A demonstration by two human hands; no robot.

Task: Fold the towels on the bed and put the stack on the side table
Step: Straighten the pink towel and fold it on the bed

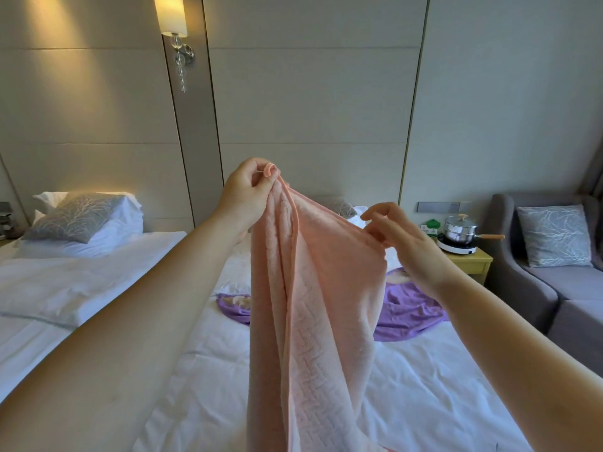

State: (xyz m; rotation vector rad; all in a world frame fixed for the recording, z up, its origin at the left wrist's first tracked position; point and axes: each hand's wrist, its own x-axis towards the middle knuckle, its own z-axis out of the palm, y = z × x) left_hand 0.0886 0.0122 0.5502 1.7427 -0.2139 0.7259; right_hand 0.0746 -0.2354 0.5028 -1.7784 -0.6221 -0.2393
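I hold the pink towel point(313, 305) up over the bed point(424, 386). Its long axis runs straight down, from my hands to below the bottom of the view, and it hangs in loose lengthwise folds. The top edge slopes down from left to right. My left hand point(248, 194), the higher one, has its fingers curled tight, pinching a bunched corner. My right hand point(408, 243) grips the top edge lower down with the fingers curled, the forefinger lifted a little. A purple towel point(404, 308) lies crumpled on the white sheet behind. Past the bed stands the side table point(473, 259) with a pot point(461, 230) on it, beside a grey sofa point(554, 298). A wall lamp point(171, 17) glows on the panelled wall.
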